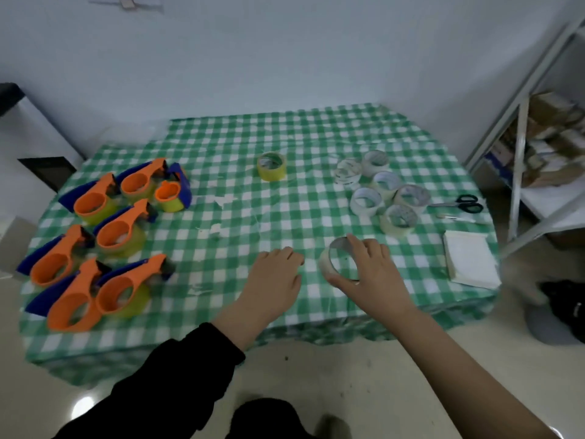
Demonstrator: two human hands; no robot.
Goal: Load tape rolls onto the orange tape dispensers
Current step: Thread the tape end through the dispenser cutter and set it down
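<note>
Several orange tape dispensers (104, 229) with blue handles lie grouped on the left of the green checked tablecloth (240, 198), most with yellowish tape in them. My right hand (370, 267) grips a pale tape roll (332, 263) near the table's front edge, thumb under it and fingers over its rim. To its left, my left hand (275, 274) rests on the cloth with its fingers curled under, holding nothing. A yellow tape roll (271, 166) stands alone at the middle back. Several clear tape rolls (384, 188) cluster at the back right.
Black-handled scissors (465, 203) and a pen (456, 218) lie at the right edge, with a white paper stack (471, 258) in front of them. A metal shelf rack (519, 160) with boxes stands to the right. White paper scraps (221, 201) dot the middle of the cloth.
</note>
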